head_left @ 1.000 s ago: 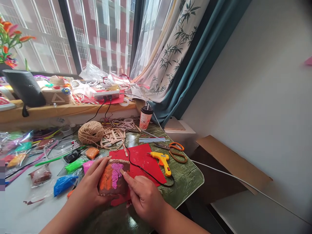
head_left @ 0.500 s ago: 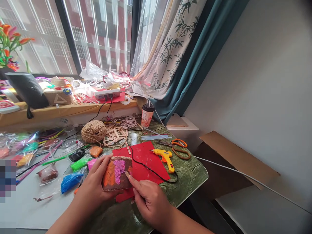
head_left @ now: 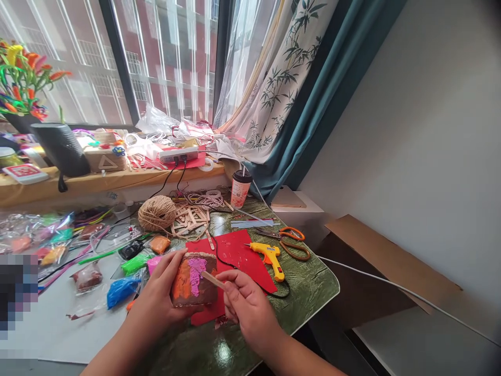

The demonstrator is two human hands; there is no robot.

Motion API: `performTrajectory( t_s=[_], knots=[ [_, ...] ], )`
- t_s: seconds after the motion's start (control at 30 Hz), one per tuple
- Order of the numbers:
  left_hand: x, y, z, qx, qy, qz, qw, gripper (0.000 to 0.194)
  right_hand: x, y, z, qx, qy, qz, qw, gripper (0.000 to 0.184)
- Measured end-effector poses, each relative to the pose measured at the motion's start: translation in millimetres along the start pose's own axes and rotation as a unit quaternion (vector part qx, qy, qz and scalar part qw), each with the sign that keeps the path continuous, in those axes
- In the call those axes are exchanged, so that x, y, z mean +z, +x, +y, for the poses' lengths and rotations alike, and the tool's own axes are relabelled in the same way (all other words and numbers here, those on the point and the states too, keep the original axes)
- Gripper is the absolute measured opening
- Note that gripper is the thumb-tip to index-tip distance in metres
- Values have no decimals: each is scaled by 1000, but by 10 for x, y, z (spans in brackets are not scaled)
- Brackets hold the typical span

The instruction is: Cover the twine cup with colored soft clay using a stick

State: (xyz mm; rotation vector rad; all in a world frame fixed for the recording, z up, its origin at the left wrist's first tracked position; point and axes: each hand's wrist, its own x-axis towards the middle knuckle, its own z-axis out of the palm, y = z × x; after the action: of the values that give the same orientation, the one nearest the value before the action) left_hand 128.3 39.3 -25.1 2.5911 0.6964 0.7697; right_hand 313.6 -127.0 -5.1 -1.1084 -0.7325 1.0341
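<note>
My left hand (head_left: 161, 290) is wrapped around the left side and underside of a brown clay-covered pot (head_left: 209, 295). Orange and pink-purple clay patches (head_left: 198, 274) spread over its wall, and a twine-like band runs along its rim. Between the thumb and fingers of my right hand (head_left: 250, 308) is a craft stick (head_left: 213, 279), its tip touching the pink patch. Below and behind the pot lies a red sheet (head_left: 235, 250). A yellow glue gun (head_left: 270, 256) rests on that sheet's right part. The pot's far side is hidden.
Orange-handled scissors (head_left: 291, 243) lie right of the glue gun. Behind are a twine ball (head_left: 157, 213), a pile of craft sticks (head_left: 190, 218) and a paper cup (head_left: 240, 189). Bagged clay, including blue (head_left: 122, 292), covers the left. A power strip (head_left: 178, 155) sits on the sill.
My right hand has shifted its hold on the craft stick, so more of the stick shows and its tip lies farther left on the pink patch. The whole view has shifted slightly.
</note>
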Motion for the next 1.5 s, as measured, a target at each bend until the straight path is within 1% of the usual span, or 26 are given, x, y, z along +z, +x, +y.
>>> performTrajectory(
  t_s=[0.03,0.07,0.17,0.23,0.3,0.4,0.53,0.7,0.77,0.83,0.93,1.0,1.07,1.17,1.27,1.33,1.4,1.5],
  knots=[
    [0,-3,-3,0,-1,-3,1000,107,1,61,-27,34,43,4,998,50],
    [6,-8,-5,-1,-3,-2,1000,107,-4,121,-63,59,72,-5,996,53],
    [32,-19,4,-5,-13,19,1000,110,-22,247,-175,121,129,-47,983,55],
    [36,-16,27,-4,-14,21,1000,110,-15,277,-211,141,149,-64,977,54],
    [23,-9,60,-6,-14,14,1000,108,5,279,-197,145,150,-73,975,55],
    [-4,-3,108,-14,-20,3,1000,107,23,279,-117,136,103,-67,983,59],
    [-14,-18,142,-30,-32,-4,999,109,2,306,-64,107,-13,-26,994,67],
    [5,-30,155,-37,-39,3,999,109,20,315,-171,145,-78,-44,985,71],
    [11,-26,158,-47,-35,10,998,109,45,296,-219,158,-97,-39,982,72],
    [13,-19,157,-52,-35,15,998,110,65,260,-255,155,-109,-34,981,72],
    [9,-12,151,-49,-40,15,998,108,82,190,-282,135,-95,-36,986,73],
    [6,-14,150,-44,-38,13,998,108,89,154,-282,143,-80,-45,985,73],
    [3,-21,156,-42,-32,8,999,107,93,140,-275,154,-88,-45,983,74],
    [-3,-36,177,-47,-21,0,999,105,83,155,-285,147,-133,-47,979,68],
    [-6,-49,197,-43,-15,-9,999,105,46,189,-336,130,-200,-87,967,54],
    [-2,-55,206,-34,-16,-10,999,107,22,209,-367,124,-236,-109,958,49],
    [6,-57,212,-30,-16,-5,999,109,12,220,-374,129,-248,-122,952,47],
    [19,-48,217,-40,-17,10,999,110,25,201,-345,131,-224,-115,959,52]
  ],
)
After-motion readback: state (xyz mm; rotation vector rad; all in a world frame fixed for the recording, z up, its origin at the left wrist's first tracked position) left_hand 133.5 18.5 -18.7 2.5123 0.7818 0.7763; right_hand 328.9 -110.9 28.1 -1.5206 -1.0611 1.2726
